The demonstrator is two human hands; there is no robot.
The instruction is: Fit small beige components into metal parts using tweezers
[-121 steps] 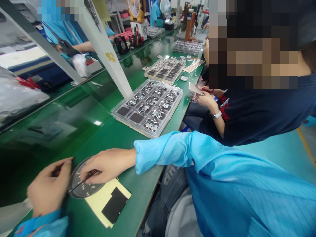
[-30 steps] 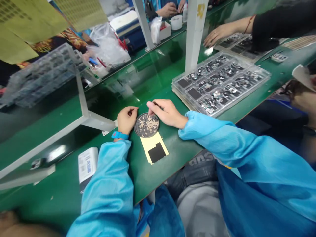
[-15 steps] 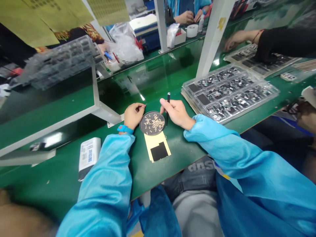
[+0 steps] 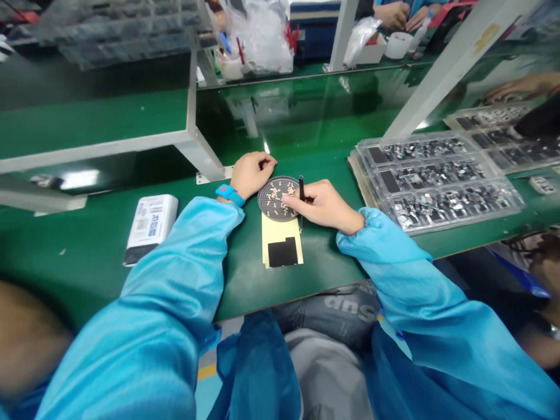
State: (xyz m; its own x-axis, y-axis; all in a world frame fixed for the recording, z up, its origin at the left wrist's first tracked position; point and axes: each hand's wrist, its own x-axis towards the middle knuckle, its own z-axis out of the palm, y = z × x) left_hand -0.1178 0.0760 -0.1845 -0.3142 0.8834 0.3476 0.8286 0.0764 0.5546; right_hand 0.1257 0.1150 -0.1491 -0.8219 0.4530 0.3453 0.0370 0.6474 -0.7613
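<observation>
A round dark perforated disc point(image 4: 275, 198) with several small pale parts on it lies on the green bench point(image 4: 131, 274). My right hand point(image 4: 326, 204) rests at its right edge, closed on a thin black tweezer-like tool point(image 4: 301, 192) whose upper end sticks up past my fingers. My left hand point(image 4: 251, 172) sits curled at the disc's upper left rim; whether it holds anything is hidden. Below the disc lies a pale yellow sheet point(image 4: 280, 233) carrying a black square point(image 4: 283, 252).
A clear tray point(image 4: 441, 181) of small metal parts stands to the right, more trays behind it. A white box point(image 4: 149, 224) lies at left. A white frame post point(image 4: 196, 140) rises behind my hands. Other people's hands point(image 4: 516, 87) work at far right and top.
My head has tilted down and nearer, so the bench fills more of the view. My right hand has shifted onto the disc's right edge, tool lowered from upright. My left hand stays beside the disc.
</observation>
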